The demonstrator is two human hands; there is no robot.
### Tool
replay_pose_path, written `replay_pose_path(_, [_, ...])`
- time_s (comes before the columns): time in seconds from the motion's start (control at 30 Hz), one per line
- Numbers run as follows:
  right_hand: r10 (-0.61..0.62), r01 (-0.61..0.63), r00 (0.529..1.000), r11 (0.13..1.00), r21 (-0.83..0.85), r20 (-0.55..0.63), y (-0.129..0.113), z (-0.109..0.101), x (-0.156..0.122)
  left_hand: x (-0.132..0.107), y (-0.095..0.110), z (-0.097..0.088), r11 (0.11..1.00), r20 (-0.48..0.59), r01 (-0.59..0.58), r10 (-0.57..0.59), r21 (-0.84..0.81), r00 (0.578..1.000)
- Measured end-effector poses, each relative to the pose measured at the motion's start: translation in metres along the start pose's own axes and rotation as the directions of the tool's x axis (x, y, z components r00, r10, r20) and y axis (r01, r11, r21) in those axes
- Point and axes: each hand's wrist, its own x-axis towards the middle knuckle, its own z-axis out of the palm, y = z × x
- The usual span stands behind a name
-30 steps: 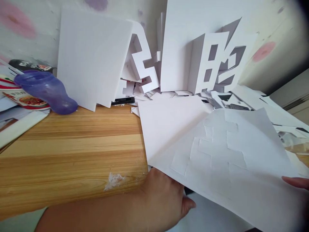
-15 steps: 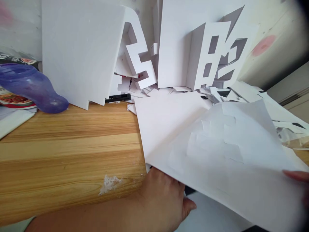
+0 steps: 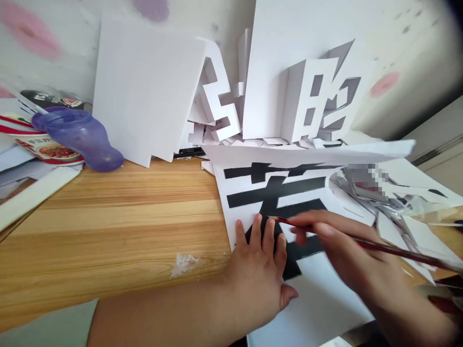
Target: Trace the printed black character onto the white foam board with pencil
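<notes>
My left hand (image 3: 255, 262) lies flat with fingers spread, pressing on a white sheet of paper (image 3: 325, 284) and a bold black character (image 3: 246, 197) on it. Between the fingers of my right hand (image 3: 350, 255) is a thin red-and-black pencil (image 3: 401, 251). Its tip touches or hovers just beside my left fingertips, over the black strokes; I cannot tell which. Part of the character is hidden under both hands. Along the back of the sheet, white paper stands up in a low curl (image 3: 307, 153).
White paper characters (image 3: 311, 101) and a large white panel (image 3: 133, 91) stand against the wall. A purple bottle (image 3: 90, 140) leans at the left by a printed food tub (image 3: 54, 147). Paper scraps (image 3: 394, 226) pile up on the right. White residue (image 3: 184, 264) marks the wooden table (image 3: 137, 207).
The white sheet that covered the black character has been turned back, exposing it. My left hand now rests on top of the character, and my right hand has come in with the pencil.
</notes>
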Motion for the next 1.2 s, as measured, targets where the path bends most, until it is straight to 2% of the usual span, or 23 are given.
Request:
replay_pose_path(0.1, [0.079, -0.115, 0.984, 0.966, 0.231, 0.16, 0.02, 0.042, 0.032, -0.001, 0.001, -0.006, 0.999, -0.006, -0.027, 0.028, 0.039, 1.0])
replay_pose_path(0.17, [0.144, -0.184, 0.979, 0.929, 0.322, 0.144, 0.034, 0.058, 0.045, -0.002, 0.003, -0.005, 0.993, -0.034, -0.069, 0.072, 0.092, 0.997])
replay_pose_path(0.23, [0.16, -0.182, 0.982, 0.937, 0.299, 0.095, 0.043, 0.064, 0.049, -0.003, 0.004, -0.004, 0.983, -0.086, -0.112, 0.126, 0.148, 0.988])
replay_pose_path(0.33, [0.103, -0.11, 0.993, 0.981, 0.16, 0.053, 0.048, 0.065, 0.045, -0.005, 0.006, -0.003, 0.978, -0.14, -0.13, 0.154, 0.166, 0.978])
replay_pose_path(0.43, [0.055, -0.056, 0.997, 0.998, 0.033, 0.047, 0.047, 0.066, 0.041, -0.006, 0.007, -0.003, 0.982, -0.139, -0.125, 0.145, 0.142, 0.98])
replay_pose_path(0.73, [0.057, -0.04, 0.996, 0.969, -0.245, 0.062, 0.044, 0.071, 0.04, -0.009, 0.006, 0.006, 0.978, -0.202, -0.133, 0.165, 0.163, 0.966])
replay_pose_path(0.97, [0.073, -0.072, 0.997, 0.966, -0.25, -0.008, 0.043, 0.069, 0.038, -0.006, 0.005, 0.001, 0.988, -0.181, -0.114, 0.132, 0.108, 0.975])
replay_pose_path(1.2, [0.104, -0.115, 0.992, 0.974, -0.193, -0.064, 0.043, 0.062, 0.037, -0.007, 0.006, 0.0, 0.987, -0.192, -0.091, 0.116, 0.135, 0.975])
